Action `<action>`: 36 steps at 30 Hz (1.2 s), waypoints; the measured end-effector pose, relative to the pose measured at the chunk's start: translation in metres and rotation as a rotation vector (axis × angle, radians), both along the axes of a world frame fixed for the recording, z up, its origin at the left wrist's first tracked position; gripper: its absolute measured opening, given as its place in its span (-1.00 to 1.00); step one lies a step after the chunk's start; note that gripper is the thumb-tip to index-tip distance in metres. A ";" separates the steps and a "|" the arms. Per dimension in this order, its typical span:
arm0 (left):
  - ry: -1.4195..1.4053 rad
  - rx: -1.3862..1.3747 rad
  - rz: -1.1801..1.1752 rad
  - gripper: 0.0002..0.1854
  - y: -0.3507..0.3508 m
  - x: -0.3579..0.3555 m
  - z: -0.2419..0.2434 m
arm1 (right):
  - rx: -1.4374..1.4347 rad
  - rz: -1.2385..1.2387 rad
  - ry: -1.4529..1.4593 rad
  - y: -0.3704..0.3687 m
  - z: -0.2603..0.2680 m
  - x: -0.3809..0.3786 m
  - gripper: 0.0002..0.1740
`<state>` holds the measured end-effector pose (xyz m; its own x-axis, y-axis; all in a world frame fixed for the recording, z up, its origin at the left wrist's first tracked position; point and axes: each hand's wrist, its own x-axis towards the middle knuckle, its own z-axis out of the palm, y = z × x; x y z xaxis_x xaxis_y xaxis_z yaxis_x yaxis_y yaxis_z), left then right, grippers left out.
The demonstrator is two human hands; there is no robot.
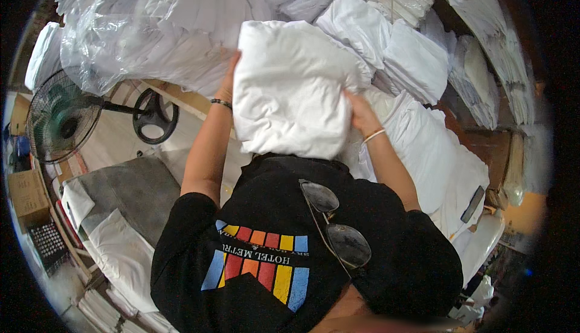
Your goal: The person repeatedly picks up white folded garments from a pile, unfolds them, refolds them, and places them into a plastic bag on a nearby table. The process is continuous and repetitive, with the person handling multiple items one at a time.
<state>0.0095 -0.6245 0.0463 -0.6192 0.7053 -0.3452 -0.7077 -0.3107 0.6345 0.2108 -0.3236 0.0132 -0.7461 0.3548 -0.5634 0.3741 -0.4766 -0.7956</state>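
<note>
Between my two hands is a folded white cloth [292,88], held up in front of my chest. My left hand [229,77], with a dark beaded bracelet at the wrist, grips its left edge; some of the fingers are hidden by the cloth. At the lower right edge, my right hand [360,108] holds the fabric, with a pale band on that wrist. Behind the bundle, more folded white cloths [355,29] lie in piles, and a large clear plastic bag [136,29] of white linen stands to the upper left.
A pedestal fan [65,115] stands at the left, beside a grey padded surface [131,197] with white cloth over its edge. Stacked white linen [421,151] lies to the right, with a dark flat object [472,204] on it. A cardboard box [28,192] sits far left.
</note>
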 end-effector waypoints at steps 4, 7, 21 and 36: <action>0.025 -0.105 -0.072 -0.31 -0.010 -0.003 -0.041 | 0.221 0.137 -0.240 -0.032 -0.026 0.015 -0.25; 0.129 -0.116 -0.045 -0.32 -0.007 -0.006 -0.049 | 0.186 0.196 -0.221 -0.032 0.002 0.021 -0.23; 0.959 -0.450 -0.008 -0.27 0.028 0.016 0.040 | 1.486 -0.422 -0.317 0.019 0.165 0.189 -0.39; 1.059 -0.533 -0.057 -0.22 0.082 -0.042 -0.025 | 1.746 -0.282 -1.065 0.066 0.056 0.232 -0.22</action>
<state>-0.0326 -0.5423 0.0215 -0.7455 0.6637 0.0614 0.2429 0.1847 0.9523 0.4430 -0.2579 0.0687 -0.2663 0.9017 0.3405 0.9631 0.2630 0.0567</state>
